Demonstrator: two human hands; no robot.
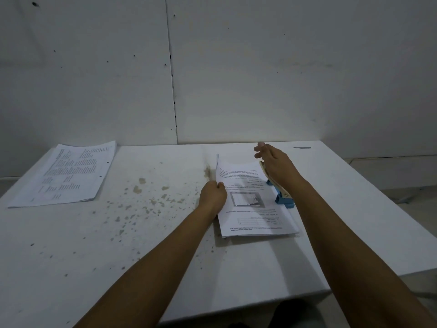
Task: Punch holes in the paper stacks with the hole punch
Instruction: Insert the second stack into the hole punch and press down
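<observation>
While its right edge is tucked into the blue hole punch [282, 197], a printed paper stack [250, 204] lies right of centre on the white table [236, 268]. Its left edge is pinched by the left hand [212, 195]; the lever is pressed by the right hand [275, 164], fingers relaxed. Edges should be kept squared, pressure straight down. A punched stack [63, 175] is seen far left.
</observation>
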